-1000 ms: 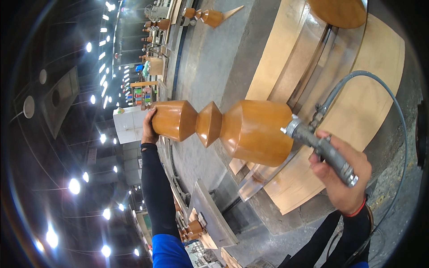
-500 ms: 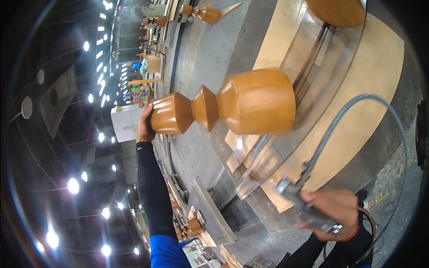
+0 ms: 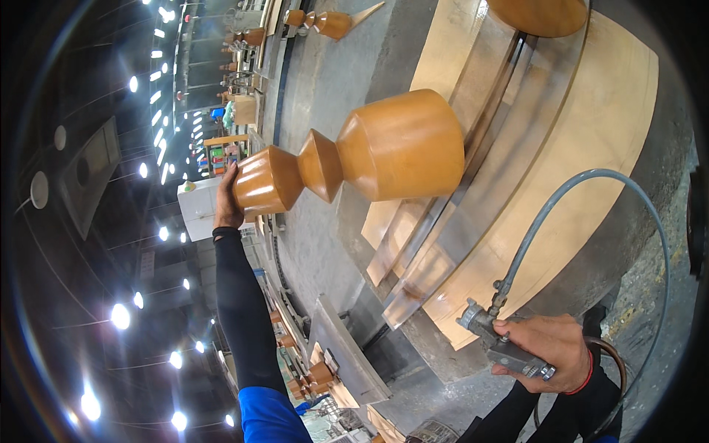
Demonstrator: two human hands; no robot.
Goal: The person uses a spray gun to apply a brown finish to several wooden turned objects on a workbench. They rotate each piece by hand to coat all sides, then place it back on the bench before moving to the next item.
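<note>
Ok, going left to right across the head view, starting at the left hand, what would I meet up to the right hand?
Left hand, glossy brown turned piece, spray gun, right hand.

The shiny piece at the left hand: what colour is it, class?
The shiny piece is orange-brown; it shows best in the head view.

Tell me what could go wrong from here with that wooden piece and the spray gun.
The left grip holds the glossy turned-wood piece only near its narrow end, so the wide end might tip or swing.
If its finish is wet, which I cannot tell, that hold could smear it.
The grey hose loops in front of the tan board from the spray gun in the right grip, so it might snag on the board's edge.
</note>
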